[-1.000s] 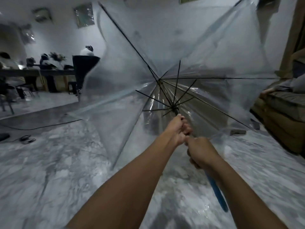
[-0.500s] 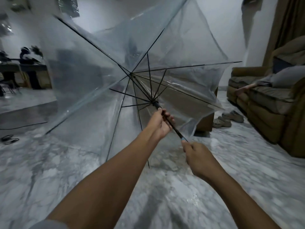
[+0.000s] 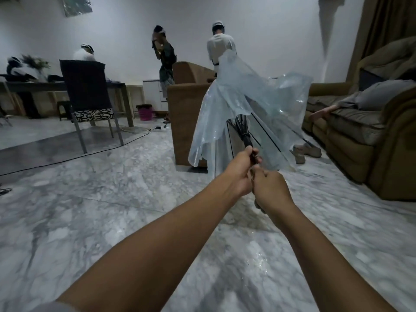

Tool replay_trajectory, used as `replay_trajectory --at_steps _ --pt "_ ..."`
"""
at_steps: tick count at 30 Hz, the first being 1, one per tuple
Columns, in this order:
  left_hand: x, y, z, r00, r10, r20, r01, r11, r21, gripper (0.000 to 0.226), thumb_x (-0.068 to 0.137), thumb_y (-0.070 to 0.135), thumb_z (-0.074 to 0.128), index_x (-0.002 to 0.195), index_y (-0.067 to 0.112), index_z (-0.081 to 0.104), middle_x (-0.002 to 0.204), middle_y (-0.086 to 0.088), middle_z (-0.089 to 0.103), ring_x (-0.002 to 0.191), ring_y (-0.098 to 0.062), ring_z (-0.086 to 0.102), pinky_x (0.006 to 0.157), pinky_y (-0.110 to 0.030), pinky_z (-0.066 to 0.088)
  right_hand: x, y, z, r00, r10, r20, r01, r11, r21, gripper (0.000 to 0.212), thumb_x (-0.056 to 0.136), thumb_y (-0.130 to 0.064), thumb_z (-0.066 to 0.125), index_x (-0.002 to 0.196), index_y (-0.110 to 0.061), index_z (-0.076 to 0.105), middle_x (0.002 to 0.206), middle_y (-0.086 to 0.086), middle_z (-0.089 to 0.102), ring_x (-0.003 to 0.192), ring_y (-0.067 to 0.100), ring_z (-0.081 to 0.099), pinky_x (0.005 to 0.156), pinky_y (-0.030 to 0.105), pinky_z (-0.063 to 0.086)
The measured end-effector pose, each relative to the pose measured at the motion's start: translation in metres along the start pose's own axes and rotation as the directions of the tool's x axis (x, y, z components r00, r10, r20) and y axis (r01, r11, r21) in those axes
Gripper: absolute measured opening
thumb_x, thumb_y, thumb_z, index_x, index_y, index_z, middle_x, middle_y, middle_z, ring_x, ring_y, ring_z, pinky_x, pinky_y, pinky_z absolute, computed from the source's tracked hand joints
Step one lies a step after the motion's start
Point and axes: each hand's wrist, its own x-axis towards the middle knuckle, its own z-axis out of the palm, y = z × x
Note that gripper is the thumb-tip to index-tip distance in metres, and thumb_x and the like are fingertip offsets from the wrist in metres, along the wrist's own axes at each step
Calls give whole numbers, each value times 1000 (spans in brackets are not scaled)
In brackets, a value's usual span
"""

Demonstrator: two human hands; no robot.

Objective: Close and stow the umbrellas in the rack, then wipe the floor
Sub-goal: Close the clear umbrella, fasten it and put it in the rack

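Note:
A clear plastic umbrella [image 3: 243, 102] with black ribs points away from me, its canopy folded down and hanging loose. My left hand [image 3: 240, 170] grips the black runner on the shaft, just behind the gathered ribs. Right behind it my right hand [image 3: 271, 190] holds the handle end, which is mostly hidden in my fist. The two hands touch. No rack is in view. Water glistens on the marble floor [image 3: 258, 264] below my right forearm.
A brown armchair [image 3: 186, 113] stands just behind the umbrella. A brown sofa [image 3: 369, 140] lines the right wall, with shoes [image 3: 306, 150] on the floor before it. At left are a chair [image 3: 87, 95], a table and cables. Several people stand or sit at the back.
The canopy has collapsed from wide open to folded. My left hand slid the runner back down the shaft until it met my right hand. My view swung right.

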Motion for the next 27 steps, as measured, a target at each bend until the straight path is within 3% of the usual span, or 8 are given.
replay_trajectory --at_steps 3,6,11,17,20,22,25,27 --pt "-4 -3 5 1000 2 1 -2 1000 -5 39 105 35 39 75 15 53 65 -1 45 55 -11 38 44 -21 41 1 1 -5 1000 15 5 -15 1000 9 44 105 -37 36 72 -14 53 54 3 45 42 17 42 43 26 29" --pt "-9 -7 6 1000 16 3 -16 1000 -14 37 105 31 40 76 13 53 65 -2 44 55 -13 39 36 -16 39 0 -1 -5 998 66 10 -66 993 102 46 106 -37 37 68 -12 49 53 4 43 42 18 39 43 26 28" --pt "-10 -8 4 1000 21 24 -19 997 -81 37 103 23 42 71 12 56 48 2 53 51 -13 44 46 -22 41 -1 -5 -4 992 128 18 -129 976 176 44 105 -36 40 67 -14 48 54 4 44 42 18 41 40 23 28" --pt "-1 -10 0 1000 11 26 -10 999 -51 32 102 32 45 80 15 61 67 -2 51 57 -13 40 61 -27 34 4 2 -14 995 68 68 -79 984 162 35 104 -37 41 83 -11 50 59 6 40 36 14 35 38 23 25" --pt "3 -12 0 999 25 31 -26 999 31 33 102 33 42 85 16 65 74 -2 55 65 -15 47 63 -28 40 8 8 -19 997 49 56 -56 990 127 38 102 -36 44 76 -11 54 56 3 42 37 14 34 43 27 27" --pt "2 -13 -4 999 19 46 -27 985 173 36 104 33 37 95 13 66 80 -6 62 77 -18 56 64 -29 46 11 14 -22 999 38 35 -42 994 104 43 102 -36 47 68 -10 54 50 0 43 38 14 35 46 29 29" --pt "-6 -15 -15 984 -109 139 6 809 588 35 104 25 36 120 1 57 101 -14 64 81 -22 62 73 -33 57 14 23 -35 1000 23 -21 -23 1000 11 47 100 -38 51 63 -10 59 44 -3 48 43 16 40 53 32 34" --pt "-19 -5 -23 925 -345 161 44 516 855 38 104 19 43 133 -3 48 115 -20 62 86 -25 67 77 -33 60 15 27 -45 999 18 -46 -22 996 -83 46 98 -41 51 70 -6 59 54 4 46 48 21 39 58 34 34"
